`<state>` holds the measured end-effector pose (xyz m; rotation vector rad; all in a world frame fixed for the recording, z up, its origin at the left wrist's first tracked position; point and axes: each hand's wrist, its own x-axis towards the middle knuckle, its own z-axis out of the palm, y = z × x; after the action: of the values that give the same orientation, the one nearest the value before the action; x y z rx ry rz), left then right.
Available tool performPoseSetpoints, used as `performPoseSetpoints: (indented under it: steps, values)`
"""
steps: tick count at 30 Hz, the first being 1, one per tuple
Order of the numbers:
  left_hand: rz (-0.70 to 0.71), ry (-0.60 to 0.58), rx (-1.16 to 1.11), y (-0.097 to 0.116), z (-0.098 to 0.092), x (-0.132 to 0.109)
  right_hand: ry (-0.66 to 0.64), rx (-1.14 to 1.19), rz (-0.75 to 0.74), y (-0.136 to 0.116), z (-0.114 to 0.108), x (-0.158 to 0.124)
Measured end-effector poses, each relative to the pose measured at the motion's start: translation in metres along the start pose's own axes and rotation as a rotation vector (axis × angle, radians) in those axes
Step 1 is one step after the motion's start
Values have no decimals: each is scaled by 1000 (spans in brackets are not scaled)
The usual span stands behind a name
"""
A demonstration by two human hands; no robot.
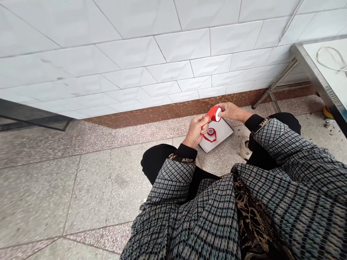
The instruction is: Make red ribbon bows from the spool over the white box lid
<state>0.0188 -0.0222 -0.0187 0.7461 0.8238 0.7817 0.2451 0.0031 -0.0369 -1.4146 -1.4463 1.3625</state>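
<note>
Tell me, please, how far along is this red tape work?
Done: a red tape loop lies on the white board. In hand: the right hand holds the red tape roll, the left hand grips its strip. Left: much tape remains wound on the roll.

A plain utility room, perhaps a workroom, though its exact kind cannot be told: white glazed tiles [130, 54] cover the wall, with brown stone skirting [184, 108] at its foot, a terrazzo floor [40, 202] before it, and a steel-edged desk [322, 85] near it at right.
</note>
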Motion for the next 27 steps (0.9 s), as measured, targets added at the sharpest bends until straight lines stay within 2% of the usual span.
performPoseSetpoints:
  steps: [13,21,27]
  values:
    - [-66,-33,57,-16,5,2,12,309,73,-7,11,-5]
    - [-1,-16,63,-13,6,1,-2,318,117,-12,10,-7]
    - [-32,-31,109,-13,6,3,-39,374,122,-10,12,-9]
